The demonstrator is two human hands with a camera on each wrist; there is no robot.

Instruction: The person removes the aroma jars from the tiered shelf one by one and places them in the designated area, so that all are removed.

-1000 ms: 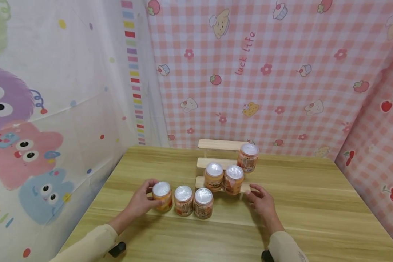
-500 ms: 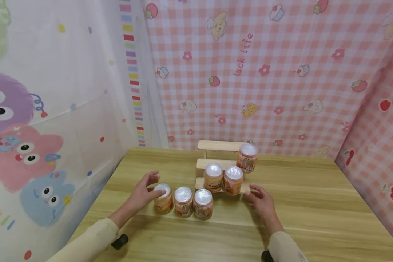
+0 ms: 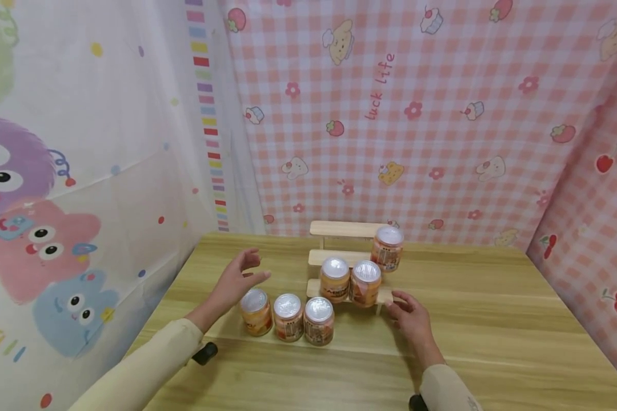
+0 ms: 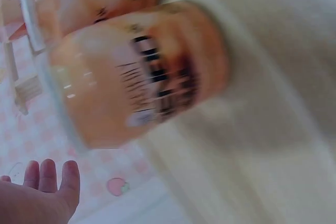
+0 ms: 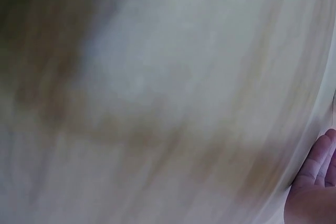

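My left hand [image 3: 235,281] hovers behind and above the leftmost jar [image 3: 257,315], its fingers spread and holding nothing. That jar, orange with a silver lid, stands upright on the table; its label fills much of the left wrist view. To its right stand a second jar [image 3: 288,321] and a third jar [image 3: 319,325]. My right hand [image 3: 412,319] holds the right end of the lowest step of a wooden tiered rack [image 3: 341,228]. Two jars, one left [image 3: 335,282] and one right [image 3: 365,287], stand on that step. Another jar [image 3: 387,251] is higher up at the right.
The rack stands toward the back of the wood-grain table [image 3: 473,319]. A pink checked cloth [image 3: 442,137] hangs behind it, and a white cartoon-printed sheet [image 3: 133,188] hangs at the left. A black band piece [image 3: 205,353] juts from under the left sleeve.
My left hand has let go of the leftmost jar and moved up and away toward the back. The jar stays in the row. My right hand keeps its place at the rack.
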